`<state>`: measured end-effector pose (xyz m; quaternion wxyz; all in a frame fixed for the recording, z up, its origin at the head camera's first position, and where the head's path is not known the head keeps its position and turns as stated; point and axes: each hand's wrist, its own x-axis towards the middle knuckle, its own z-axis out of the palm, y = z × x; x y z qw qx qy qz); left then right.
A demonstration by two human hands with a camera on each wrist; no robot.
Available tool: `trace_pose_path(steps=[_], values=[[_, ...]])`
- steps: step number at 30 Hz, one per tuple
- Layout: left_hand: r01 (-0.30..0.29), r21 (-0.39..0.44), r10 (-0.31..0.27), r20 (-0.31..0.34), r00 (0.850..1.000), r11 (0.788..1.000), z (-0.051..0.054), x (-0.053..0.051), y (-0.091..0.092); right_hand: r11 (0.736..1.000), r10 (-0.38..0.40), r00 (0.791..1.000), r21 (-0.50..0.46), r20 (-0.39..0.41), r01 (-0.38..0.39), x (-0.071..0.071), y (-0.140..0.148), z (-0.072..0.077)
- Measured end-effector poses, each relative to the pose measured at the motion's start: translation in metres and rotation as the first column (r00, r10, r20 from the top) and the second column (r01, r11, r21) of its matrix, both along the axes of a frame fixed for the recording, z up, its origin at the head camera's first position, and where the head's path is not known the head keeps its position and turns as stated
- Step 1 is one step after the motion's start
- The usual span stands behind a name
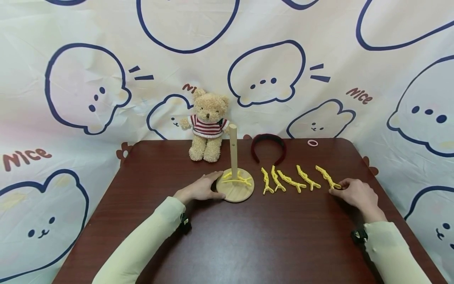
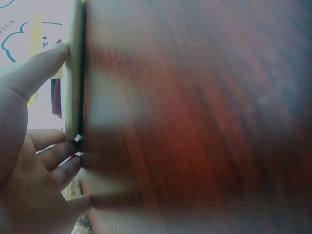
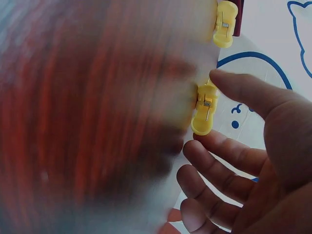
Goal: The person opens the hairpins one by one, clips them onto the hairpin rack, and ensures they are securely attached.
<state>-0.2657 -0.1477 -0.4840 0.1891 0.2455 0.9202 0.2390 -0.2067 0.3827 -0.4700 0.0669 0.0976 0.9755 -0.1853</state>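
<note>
Two hands spreading apart: one gripping a base, one pinching a clip

Five yellow clips [image 1: 305, 176] are lying in one loose row on a table [image 1: 269, 236]. The right hand [image 1: 359, 196] is pinching the forked end of one, the end clip [image 1: 327, 176], farthest right, with thumb and forefinger at its two handles; the other three fingers are curling loosely and holding nothing. The right wrist view is showing two clips, each with a metal spring: the pinched one and one farther off.

The left hand [image 1: 202, 187] is gripping the left edge of one round wooden base [image 1: 235, 194], its thumb on the near side and its fingers reaching round the far side. One post [image 1: 233, 150] is standing upright on the base. More yellow pieces [image 1: 245, 180] are lying on the base around the foot of the post; how many, I cannot tell. The four clips not being held are lying between the base and the end clip, the two leftmost sitting closest together.

Behind these, one bear [image 1: 207, 118] in a striped shirt is sitting against one printed cloth [image 1: 333, 23]. One dark red headband [image 1: 268, 136] is resting behind the clips, and one pink ring [image 1: 312, 140] is lying near the table's back edge.
</note>
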Motion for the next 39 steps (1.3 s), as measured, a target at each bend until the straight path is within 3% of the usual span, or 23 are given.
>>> trace_pose_path(steps=[5,14,22,39], values=[[-0.001,-0.002,0.001,-0.003,1.0,1.0,-0.0006,-0.0005,0.0001,1.0,-0.014,1.0,-0.004,-0.007,0.013,0.0008,-0.0004,0.0026],[0.0,0.01,0.0,-0.003,1.0,1.0,0.0006,0.0002,-0.0001,0.999,-0.032,0.995,-0.042,-0.094,0.028,0.0007,-0.0029,0.0024],[0.01,0.006,-0.01,-0.024,1.0,1.0,0.0004,0.0009,0.0004,0.997,0.04,0.981,-0.054,-0.188,-0.051,-0.0003,-0.0013,-0.0038],[0.001,0.003,-0.001,-0.012,1.0,1.0,0.0014,0.0018,0.0009,0.996,0.04,0.976,-0.067,-0.216,-0.056,-0.0005,-0.0015,-0.0023]])
